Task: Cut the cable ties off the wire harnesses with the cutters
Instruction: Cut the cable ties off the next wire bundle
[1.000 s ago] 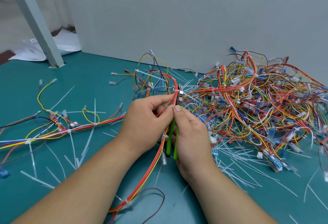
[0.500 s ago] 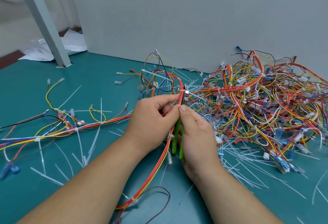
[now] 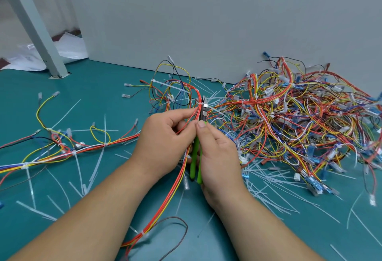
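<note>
My left hand pinches a bundle of red, orange and yellow harness wires that runs from the table's near edge up to my fingers. My right hand grips the green-handled cutters, handles pointing toward me. The metal jaws sit at a white cable tie wrapped round the bundle just above my left fingers. Whether the tie is severed cannot be seen.
A large tangled heap of harnesses fills the right side against the grey wall. Another harness lies stretched out at left. Cut white ties litter the teal table. A slanted grey post stands at back left.
Both hands stay together on the same tie; their shift in the frame matches the camera's own movement. The cutter jaws remain at the tie.
</note>
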The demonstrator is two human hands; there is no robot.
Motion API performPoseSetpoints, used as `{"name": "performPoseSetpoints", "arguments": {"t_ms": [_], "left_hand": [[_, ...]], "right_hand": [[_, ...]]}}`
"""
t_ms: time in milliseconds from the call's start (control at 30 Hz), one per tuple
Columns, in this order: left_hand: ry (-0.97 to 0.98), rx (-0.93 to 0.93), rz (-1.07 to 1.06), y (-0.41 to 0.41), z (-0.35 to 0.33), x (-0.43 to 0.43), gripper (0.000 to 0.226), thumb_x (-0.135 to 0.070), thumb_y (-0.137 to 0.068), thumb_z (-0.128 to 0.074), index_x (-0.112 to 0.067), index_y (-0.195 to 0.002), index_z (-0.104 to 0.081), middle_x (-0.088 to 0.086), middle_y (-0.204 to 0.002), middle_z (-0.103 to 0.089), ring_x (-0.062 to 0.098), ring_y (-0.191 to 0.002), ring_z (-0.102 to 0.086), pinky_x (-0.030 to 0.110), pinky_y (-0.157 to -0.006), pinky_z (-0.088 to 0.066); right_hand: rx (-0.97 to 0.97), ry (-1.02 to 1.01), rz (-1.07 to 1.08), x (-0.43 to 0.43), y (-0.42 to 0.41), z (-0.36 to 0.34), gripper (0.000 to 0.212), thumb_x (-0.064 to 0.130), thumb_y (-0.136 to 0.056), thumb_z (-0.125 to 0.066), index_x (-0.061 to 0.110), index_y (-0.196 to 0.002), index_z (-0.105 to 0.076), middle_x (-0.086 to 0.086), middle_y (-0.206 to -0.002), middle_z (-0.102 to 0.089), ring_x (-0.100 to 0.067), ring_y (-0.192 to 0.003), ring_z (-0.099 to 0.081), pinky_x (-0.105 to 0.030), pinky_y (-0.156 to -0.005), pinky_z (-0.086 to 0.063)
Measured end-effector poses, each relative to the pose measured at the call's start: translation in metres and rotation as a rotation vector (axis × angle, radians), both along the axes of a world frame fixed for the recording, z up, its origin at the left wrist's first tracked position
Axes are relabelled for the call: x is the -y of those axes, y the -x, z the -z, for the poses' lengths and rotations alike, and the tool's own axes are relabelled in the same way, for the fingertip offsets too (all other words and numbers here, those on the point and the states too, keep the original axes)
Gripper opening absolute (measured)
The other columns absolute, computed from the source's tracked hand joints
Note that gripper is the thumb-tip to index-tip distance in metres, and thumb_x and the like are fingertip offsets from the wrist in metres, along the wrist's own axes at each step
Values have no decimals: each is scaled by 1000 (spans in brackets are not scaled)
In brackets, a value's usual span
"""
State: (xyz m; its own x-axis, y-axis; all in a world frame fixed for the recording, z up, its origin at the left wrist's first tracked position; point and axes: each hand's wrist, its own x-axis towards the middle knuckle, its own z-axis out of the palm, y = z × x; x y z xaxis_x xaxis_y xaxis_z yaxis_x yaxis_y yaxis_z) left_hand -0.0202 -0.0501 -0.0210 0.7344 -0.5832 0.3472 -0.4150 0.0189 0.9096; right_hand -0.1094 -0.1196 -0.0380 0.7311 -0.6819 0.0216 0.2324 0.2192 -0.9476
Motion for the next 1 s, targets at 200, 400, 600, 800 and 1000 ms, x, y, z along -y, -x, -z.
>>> {"name": "performPoseSetpoints", "arguments": {"t_ms": [200,400,600,800,1000], "left_hand": [[11,-23,11,1,1,1,30,-29,-86,-68,-28,-115,-76,-2,-59,-39,37,-53,-46,56,-54,-55],[11,-15,15,3,-3,0,28,-29,-86,-68,-27,-113,-77,-1,-59,-40,27,-53,-42,53,-53,-55],[25,-65,31,4,-4,0,31,-29,-86,-68,-25,-115,-76,10,-60,-42,45,-57,-51,59,-55,-55],[18,-7,34,4,-4,-1,25,-25,-90,-68,-28,-113,-77,13,-60,-41,21,-54,-43,52,-53,-55],[72,-73,49,5,-5,-2,23,-7,-94,-68,-23,-105,-78,-4,-55,-40,9,-44,-46,26,-42,-51]], "right_hand": [[13,19,20,0,-1,1,35,40,-96,-57,11,-101,-76,-28,-91,-66,-25,-84,-55,-43,-73,-46],[49,48,37,0,-1,2,40,43,-95,-58,9,-104,-77,-28,-103,-71,-25,-91,-63,-44,-84,-50],[-7,33,13,1,0,1,37,43,-94,-57,12,-100,-76,-13,-89,-68,-23,-81,-54,-37,-67,-47],[-16,13,-12,0,1,-2,36,41,-94,-56,11,-98,-76,-14,-87,-64,-24,-80,-52,-31,-60,-47],[-19,39,6,1,1,0,34,43,-92,-59,14,-97,-76,-9,-82,-63,-23,-73,-51,-30,-59,-45]]}}
